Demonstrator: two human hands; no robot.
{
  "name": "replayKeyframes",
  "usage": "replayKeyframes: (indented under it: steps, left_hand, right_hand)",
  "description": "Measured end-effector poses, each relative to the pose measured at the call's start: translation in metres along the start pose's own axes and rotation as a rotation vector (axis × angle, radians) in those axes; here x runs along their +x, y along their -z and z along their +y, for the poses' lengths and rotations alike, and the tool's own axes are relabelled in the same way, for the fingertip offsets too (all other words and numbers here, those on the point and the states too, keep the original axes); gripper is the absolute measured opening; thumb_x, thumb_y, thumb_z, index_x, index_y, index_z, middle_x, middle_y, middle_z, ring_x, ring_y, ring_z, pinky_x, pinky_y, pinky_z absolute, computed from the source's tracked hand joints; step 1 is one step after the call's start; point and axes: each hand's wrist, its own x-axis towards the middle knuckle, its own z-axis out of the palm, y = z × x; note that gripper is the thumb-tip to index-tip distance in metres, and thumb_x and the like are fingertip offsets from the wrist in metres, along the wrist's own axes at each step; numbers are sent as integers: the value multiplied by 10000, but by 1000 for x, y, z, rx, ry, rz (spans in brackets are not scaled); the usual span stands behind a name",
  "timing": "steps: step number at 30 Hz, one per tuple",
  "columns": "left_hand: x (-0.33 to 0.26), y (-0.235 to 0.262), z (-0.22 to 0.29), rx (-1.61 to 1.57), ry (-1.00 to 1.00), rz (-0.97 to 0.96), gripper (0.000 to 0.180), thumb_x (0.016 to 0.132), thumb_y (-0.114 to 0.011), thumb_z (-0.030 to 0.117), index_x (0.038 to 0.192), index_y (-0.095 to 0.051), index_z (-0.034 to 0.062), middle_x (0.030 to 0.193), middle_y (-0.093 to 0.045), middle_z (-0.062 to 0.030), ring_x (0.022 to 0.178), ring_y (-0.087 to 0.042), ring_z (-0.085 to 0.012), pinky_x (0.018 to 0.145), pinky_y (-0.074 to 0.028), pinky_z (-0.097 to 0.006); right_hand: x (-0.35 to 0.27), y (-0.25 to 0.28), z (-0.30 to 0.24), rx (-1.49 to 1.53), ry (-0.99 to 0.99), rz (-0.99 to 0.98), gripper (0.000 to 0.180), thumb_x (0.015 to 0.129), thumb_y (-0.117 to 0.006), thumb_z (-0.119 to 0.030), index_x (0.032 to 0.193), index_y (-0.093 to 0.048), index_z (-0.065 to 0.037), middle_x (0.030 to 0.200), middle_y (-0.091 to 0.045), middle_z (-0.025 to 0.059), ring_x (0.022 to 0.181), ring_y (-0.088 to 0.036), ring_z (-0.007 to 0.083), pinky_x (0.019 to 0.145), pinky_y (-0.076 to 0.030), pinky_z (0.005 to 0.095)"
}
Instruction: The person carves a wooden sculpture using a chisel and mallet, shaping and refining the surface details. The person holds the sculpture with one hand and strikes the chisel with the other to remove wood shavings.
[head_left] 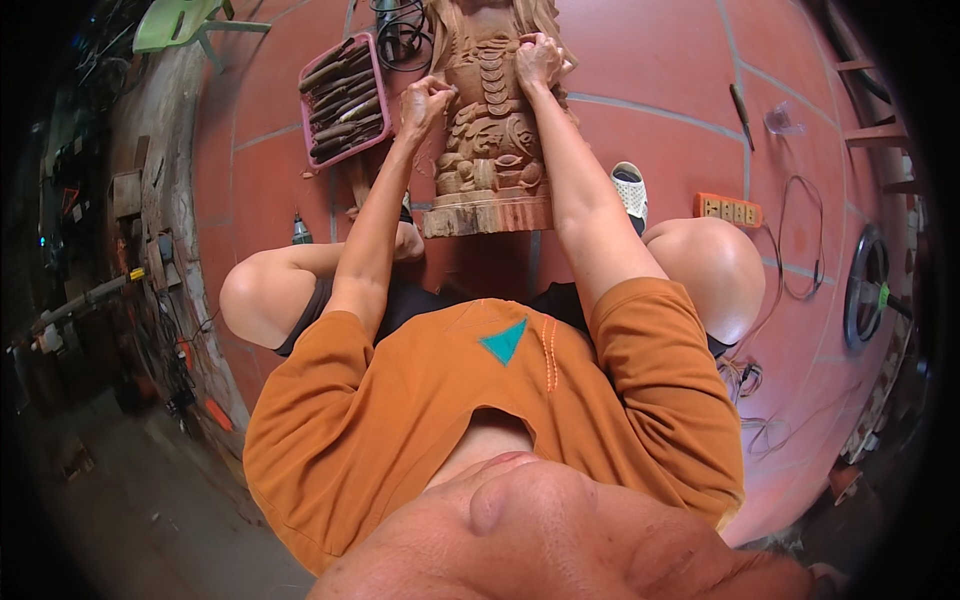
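A brown wooden carving with dense relief and a flat, rough-sawn base lies in front of me, its base toward me and its far end cut off by the upper edge. My left hand is at the carving's left side, fingers curled and pinched together near its edge. Farther up on the right, my right hand rests on the carved surface with its fingers bent and closed. Whatever either hand may hold is too small or hidden to make out.
Left of the carving, a pink plastic basket holds several carving tools, with black cable behind it. A green chair stands far left. On the right are an orange power strip, a dark slim tool and a wheel-like ring.
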Motion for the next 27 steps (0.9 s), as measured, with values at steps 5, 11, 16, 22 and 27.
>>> replayKeyframes:
  steps: [5, 11, 16, 22, 27]
  left_hand:
    - [4, -6, 20, -99, 2, 59, 211, 739, -715, 235, 859, -709, 62, 659, -663, -49, 586, -609, -102, 552, -480, -284]
    - [5, -15, 37, -258, -3, 93, 202, 753, -705, 234, 860, -705, 62, 662, -659, -40, 581, -600, -100, 547, -473, -283]
    - [2, -21, 36, -158, -101, 190, 187, 753, -707, 226, 856, -708, 70, 641, -655, -36, 562, -592, -100, 537, -460, -276]
    - [2, -21, 8, -214, -5, 132, 189, 767, -706, 211, 864, -709, 49, 655, -653, -32, 570, -568, -71, 514, -440, -245]
    - [-6, -12, -20, -151, 102, 83, 177, 777, -717, 184, 863, -702, 30, 654, -637, -16, 527, -528, -56, 480, -412, -210]
  right_hand:
    - [-1, 4, -1, 4, -27, -8, 165, 794, -551, -191, 801, -705, -250, 955, -668, 1, 981, -575, 227, 908, -341, 463]
    - [0, 1, 4, -50, 3, 16, 177, 797, -541, -188, 809, -707, -248, 950, -666, 2, 969, -580, 229, 884, -348, 455]
    - [1, 1, 2, 10, 18, 12, 178, 796, -541, -181, 812, -706, -246, 957, -664, 5, 979, -573, 233, 877, -341, 444]
    - [2, 3, 2, -7, -2, -13, 158, 791, -559, -193, 818, -704, -246, 948, -659, -3, 976, -574, 225, 887, -342, 448]
    - [0, 7, -3, -11, -21, -57, 167, 797, -555, -198, 857, -701, -253, 959, -658, -4, 990, -571, 220, 900, -341, 450]
